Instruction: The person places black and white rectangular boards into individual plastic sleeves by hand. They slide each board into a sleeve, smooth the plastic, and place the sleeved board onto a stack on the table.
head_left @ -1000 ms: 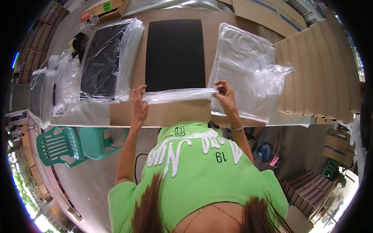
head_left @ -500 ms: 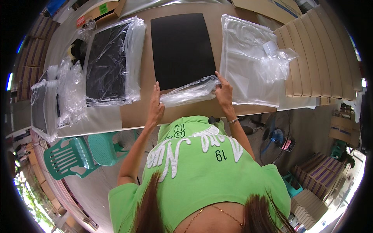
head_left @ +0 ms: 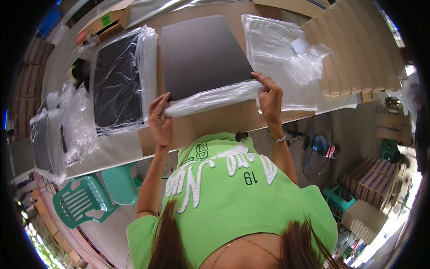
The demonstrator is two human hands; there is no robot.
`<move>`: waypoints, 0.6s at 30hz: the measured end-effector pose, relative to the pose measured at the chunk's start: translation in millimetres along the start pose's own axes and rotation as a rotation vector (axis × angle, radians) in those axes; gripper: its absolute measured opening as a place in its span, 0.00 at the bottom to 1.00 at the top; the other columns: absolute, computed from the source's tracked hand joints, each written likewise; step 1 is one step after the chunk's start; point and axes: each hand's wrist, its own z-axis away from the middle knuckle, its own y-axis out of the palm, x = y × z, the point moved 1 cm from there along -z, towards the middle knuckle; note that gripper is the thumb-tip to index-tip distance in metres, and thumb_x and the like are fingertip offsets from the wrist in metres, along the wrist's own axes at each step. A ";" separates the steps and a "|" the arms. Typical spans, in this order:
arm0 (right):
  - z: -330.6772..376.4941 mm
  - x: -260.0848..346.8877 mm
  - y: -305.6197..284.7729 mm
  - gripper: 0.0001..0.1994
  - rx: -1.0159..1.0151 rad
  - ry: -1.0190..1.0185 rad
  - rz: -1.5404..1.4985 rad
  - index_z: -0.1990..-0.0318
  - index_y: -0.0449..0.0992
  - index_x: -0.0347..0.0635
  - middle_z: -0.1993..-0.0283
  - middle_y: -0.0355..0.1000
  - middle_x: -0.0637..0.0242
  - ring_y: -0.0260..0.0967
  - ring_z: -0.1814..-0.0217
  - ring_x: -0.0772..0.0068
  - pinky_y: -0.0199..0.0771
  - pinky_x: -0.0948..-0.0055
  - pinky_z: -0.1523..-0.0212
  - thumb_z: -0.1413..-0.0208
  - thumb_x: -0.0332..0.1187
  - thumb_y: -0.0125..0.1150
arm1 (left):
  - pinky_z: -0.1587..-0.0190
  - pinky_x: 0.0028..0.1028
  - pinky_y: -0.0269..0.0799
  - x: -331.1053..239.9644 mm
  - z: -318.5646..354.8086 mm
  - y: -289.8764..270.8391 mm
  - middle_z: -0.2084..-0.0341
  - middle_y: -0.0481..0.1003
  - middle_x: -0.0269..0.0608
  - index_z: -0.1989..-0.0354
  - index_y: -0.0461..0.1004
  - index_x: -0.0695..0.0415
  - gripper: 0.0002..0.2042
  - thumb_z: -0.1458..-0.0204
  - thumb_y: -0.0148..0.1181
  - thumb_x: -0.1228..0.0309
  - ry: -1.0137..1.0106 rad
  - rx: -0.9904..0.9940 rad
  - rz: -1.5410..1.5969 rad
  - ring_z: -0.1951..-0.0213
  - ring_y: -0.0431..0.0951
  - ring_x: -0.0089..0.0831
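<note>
My left hand (head_left: 160,120) and right hand (head_left: 270,96) each grip an end of a clear plastic bag (head_left: 210,97), stretched across the near edge of the dark board (head_left: 201,54). Left of the board lies a wrapped board (head_left: 117,80); right of it, a stack of bags (head_left: 273,49) and cardboard sheets (head_left: 358,49).

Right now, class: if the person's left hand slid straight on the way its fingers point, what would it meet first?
The left hand, gripping the clear plastic bag, points away across the table; it would probably meet the dark flat panel first.
</note>
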 end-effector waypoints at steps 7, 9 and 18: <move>-22.5 58.0 -49.5 0.21 -0.171 -0.244 -0.190 0.62 0.76 0.32 0.62 0.74 0.62 0.70 0.57 0.73 0.68 0.76 0.51 0.65 0.09 0.41 | 0.52 0.25 0.70 -76.3 -37.6 -36.1 0.60 0.71 0.42 0.61 0.77 0.62 0.13 0.56 0.52 0.83 0.401 -0.165 -0.090 0.54 0.71 0.27; -28.5 77.3 -62.2 0.20 -0.241 -0.352 -0.200 0.64 0.75 0.31 0.63 0.74 0.63 0.69 0.57 0.74 0.67 0.76 0.51 0.66 0.09 0.42 | 0.54 0.24 0.70 -97.5 -46.2 -44.6 0.60 0.72 0.42 0.62 0.76 0.63 0.11 0.55 0.55 0.80 0.480 -0.200 0.036 0.54 0.71 0.27; -25.7 132.3 -103.2 0.09 -0.371 -0.492 -0.264 0.64 0.76 0.31 0.63 0.73 0.63 0.68 0.58 0.75 0.66 0.77 0.51 0.54 0.17 0.53 | 0.50 0.30 0.66 -154.2 -50.6 -73.0 0.62 0.75 0.46 0.60 0.74 0.67 0.13 0.54 0.50 0.79 0.559 -0.215 -0.081 0.57 0.72 0.32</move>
